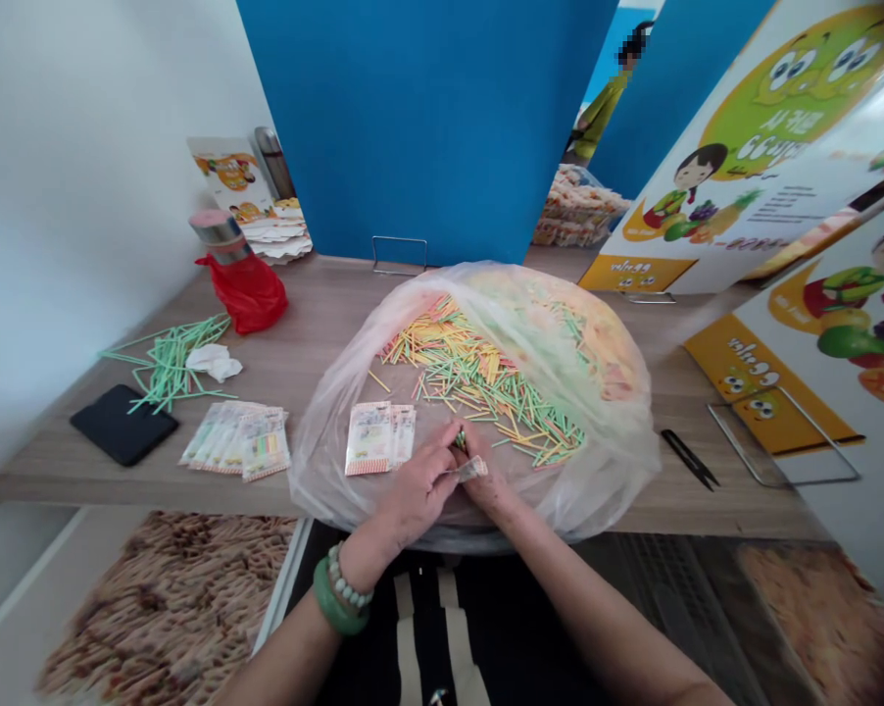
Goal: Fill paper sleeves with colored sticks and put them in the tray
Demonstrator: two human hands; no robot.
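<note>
My left hand (421, 482) is closed on a small clear printed packet (473, 469), whose end sticks out toward my right hand (481, 482). The fingers of my right hand are curled round a few short green sticks (461, 439), and both hands meet over the large clear plastic bag (324, 431). Inside the opened bag lies a heap of thin green, yellow, orange and pink sticks (486, 373). Left of my hands, flat printed packets (369, 438) rest on the bag. Exactly how the sticks sit against the packet is hidden by my fingers.
Filled packets (237, 438), a black phone (123, 424), long green sticks (170, 363), a crumpled tissue (214, 362) and a red bag (247, 294) lie on the left. Black tweezers (690, 459) lie right. Printed boards (736, 157) and a blue panel (427, 118) stand behind. A person is beyond.
</note>
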